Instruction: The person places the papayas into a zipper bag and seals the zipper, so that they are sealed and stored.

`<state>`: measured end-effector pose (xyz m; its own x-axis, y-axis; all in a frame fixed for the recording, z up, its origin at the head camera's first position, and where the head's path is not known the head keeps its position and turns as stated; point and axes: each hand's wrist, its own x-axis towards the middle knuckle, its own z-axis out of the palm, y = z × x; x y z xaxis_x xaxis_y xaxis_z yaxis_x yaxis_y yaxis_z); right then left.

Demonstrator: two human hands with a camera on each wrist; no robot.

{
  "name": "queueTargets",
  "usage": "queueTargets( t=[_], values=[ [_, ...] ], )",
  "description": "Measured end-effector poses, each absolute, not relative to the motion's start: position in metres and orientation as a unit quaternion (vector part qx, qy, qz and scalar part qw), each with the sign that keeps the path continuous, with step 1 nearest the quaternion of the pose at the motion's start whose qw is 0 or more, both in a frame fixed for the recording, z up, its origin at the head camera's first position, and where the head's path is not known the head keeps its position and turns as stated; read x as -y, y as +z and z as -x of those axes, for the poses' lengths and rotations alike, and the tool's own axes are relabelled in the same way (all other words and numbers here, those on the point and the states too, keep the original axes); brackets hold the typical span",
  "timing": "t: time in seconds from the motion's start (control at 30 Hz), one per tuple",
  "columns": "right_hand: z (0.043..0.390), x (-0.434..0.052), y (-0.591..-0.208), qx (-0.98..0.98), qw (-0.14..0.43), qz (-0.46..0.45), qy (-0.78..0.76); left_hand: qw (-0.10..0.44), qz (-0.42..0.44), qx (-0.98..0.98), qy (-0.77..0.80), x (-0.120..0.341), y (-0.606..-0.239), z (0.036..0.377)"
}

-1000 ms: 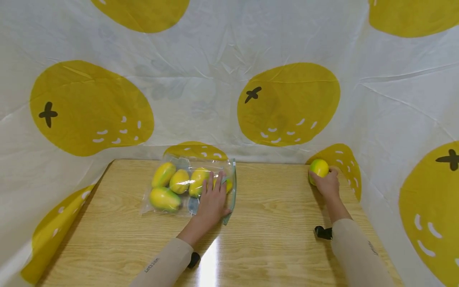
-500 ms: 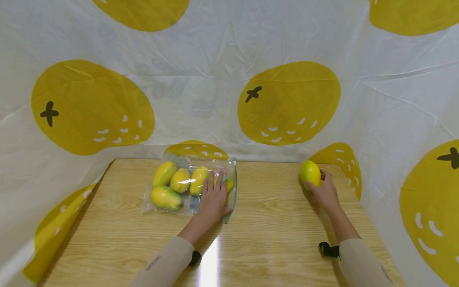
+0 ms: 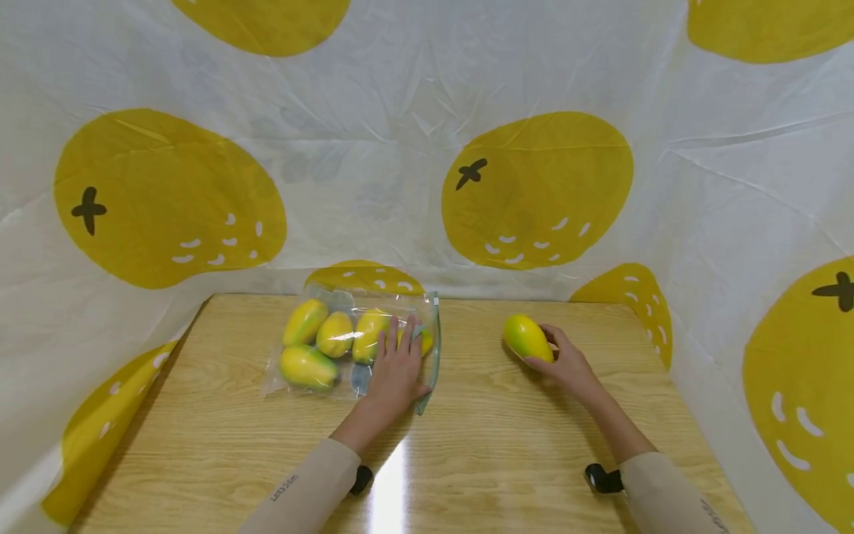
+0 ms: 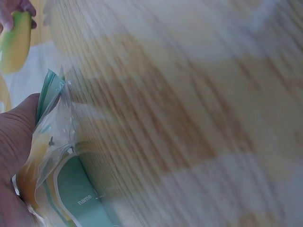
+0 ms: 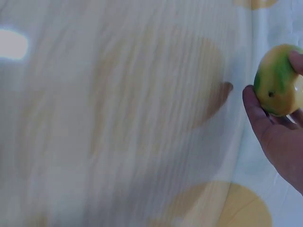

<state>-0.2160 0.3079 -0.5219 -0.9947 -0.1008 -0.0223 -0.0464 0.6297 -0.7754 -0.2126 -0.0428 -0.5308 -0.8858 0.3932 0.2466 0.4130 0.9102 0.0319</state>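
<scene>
A clear zip bag (image 3: pixel 347 297) lies on its side with several yellow-green mangoes (image 3: pixel 308 368) inside. My left hand (image 3: pixel 396 374) rests on it near the green zip edge (image 3: pixel 435 363), fingers straight over the rightmost mango and partly hiding it. In the left wrist view the thumb lies beside the zip strip (image 4: pixel 49 90), and a green label (image 4: pixel 78 189) reading "name" shows on the bag. Right of the bag, my right hand (image 3: pixel 567 367) holds another mango (image 3: pixel 525 337) between thumb and fingers. The right wrist view shows that mango (image 5: pixel 274 85) gripped above the table.
The wooden table (image 3: pixel 494 460) has a back edge close behind the bag. A white cloth (image 3: pixel 373 185) printed with big yellow fruits stands around its back and sides. Black wrist cameras (image 3: pixel 603 478) jut out below both forearms.
My right hand has carried the mango leftward from the table's back right corner toward the bag, and the mango has tilted. The left hand and the bag have stayed put.
</scene>
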Motion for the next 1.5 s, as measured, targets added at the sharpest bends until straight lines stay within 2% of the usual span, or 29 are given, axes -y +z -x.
queueTargets(
  t=[0.5,0.73,0.97,1.27,1.5],
  values=[
    [0.236,-0.250,-0.516,-0.900,0.080,0.159,-0.397,0.121,0.210,0.969,-0.045,0.043,-0.527,0.211],
    [0.241,-0.225,-0.516,-0.897,0.098,0.181,-0.392,0.113,0.208,0.971,-0.043,0.043,-0.528,0.211],
    [0.246,-0.198,-0.515,-0.899,0.092,0.218,-0.367,0.104,0.212,0.970,-0.051,0.043,-0.529,0.212],
    [0.253,-0.177,-0.513,-0.919,0.075,0.186,-0.340,0.096,0.208,0.972,-0.056,0.045,-0.529,0.211],
    [0.257,-0.161,-0.518,-0.921,0.057,0.137,-0.360,0.110,0.209,0.971,-0.036,0.045,-0.529,0.212]
  ],
)
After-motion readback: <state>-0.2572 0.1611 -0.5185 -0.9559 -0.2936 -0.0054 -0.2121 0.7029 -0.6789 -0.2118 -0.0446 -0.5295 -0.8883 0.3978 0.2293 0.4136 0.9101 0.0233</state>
